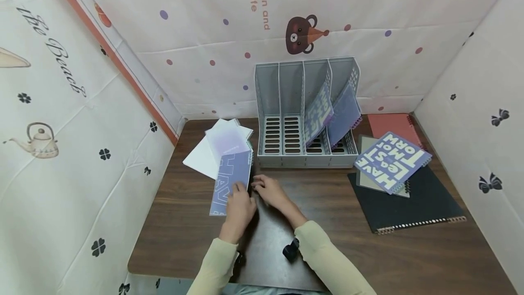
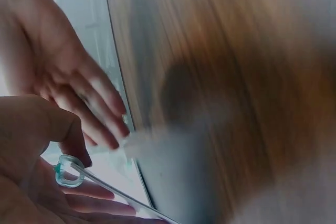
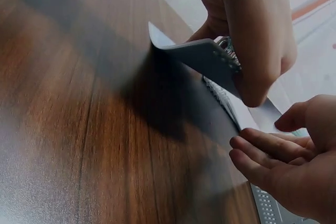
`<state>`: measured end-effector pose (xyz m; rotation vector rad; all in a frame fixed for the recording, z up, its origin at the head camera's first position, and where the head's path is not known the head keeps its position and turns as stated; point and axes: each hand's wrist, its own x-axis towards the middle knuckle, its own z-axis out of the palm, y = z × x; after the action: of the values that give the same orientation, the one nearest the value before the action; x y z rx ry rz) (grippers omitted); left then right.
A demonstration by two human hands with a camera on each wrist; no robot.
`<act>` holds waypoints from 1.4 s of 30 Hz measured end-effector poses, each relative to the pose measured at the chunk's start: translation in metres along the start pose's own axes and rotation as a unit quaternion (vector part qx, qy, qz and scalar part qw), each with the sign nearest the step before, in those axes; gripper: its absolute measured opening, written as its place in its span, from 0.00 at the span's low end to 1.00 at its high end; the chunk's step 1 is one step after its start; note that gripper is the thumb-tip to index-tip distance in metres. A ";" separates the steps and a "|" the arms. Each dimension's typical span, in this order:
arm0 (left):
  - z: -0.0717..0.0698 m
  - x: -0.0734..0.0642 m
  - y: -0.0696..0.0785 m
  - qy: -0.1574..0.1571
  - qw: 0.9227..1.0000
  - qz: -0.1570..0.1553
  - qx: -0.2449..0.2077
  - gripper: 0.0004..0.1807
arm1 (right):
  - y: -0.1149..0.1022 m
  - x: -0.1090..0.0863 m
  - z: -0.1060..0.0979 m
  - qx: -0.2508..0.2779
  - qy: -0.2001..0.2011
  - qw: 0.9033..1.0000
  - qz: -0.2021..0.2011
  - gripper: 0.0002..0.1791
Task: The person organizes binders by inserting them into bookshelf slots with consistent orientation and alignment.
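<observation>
A blue spiral notebook (image 1: 230, 174) with outlined white lettering is held by my left hand (image 1: 240, 206) near its coiled right edge. In the left wrist view, the thumb and fingers pinch the notebook around its clear coil (image 2: 69, 171). The right wrist view shows the notebook (image 3: 202, 61) raised off the wooden table at an angle, with one corner bent up. My right hand (image 1: 272, 191) is just right of the notebook, its fingers extended and holding nothing. White and pale lilac notebooks (image 1: 200, 157) lie fanned out behind the blue one.
A grey file rack (image 1: 307, 162) stands at the back, with blue notebooks (image 1: 344, 113) leaning in its two right compartments. On the right lie a black spiral notebook (image 1: 430, 199), a lettered blue notebook (image 1: 392, 160) and a red one (image 1: 393, 126). Patterned cloth (image 1: 204, 22) surrounds the table.
</observation>
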<state>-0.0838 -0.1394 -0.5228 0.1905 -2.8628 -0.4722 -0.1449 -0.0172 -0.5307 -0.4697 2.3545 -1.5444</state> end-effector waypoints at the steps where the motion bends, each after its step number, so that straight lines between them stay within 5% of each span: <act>1: 0.000 -0.002 0.002 0.002 1.000 0.010 -0.005 0.31 | 0.000 0.000 0.000 0.009 0.004 1.000 0.005 0.23; 9: 0.000 -0.012 0.014 -0.022 0.999 0.022 -0.037 0.33 | -0.001 0.000 -0.003 0.066 0.017 0.996 0.053 0.27; 16: -0.003 -0.017 0.021 -0.035 0.997 0.023 -0.070 0.33 | -0.005 0.000 -0.006 0.101 0.015 0.993 0.053 0.18; 24: -0.001 -0.023 0.029 -0.025 0.995 0.046 -0.080 0.34 | -0.006 0.000 -0.006 0.193 0.028 0.978 0.071 0.18; 42: -0.005 -0.029 0.038 -0.018 0.992 0.089 -0.092 0.37 | -0.021 -0.006 -0.027 0.288 0.054 0.955 0.041 0.16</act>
<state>-0.0584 -0.1008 -0.5117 -0.1052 -2.8155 -0.7037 -0.1483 -0.0005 -0.5009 -0.1489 1.8273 -2.1404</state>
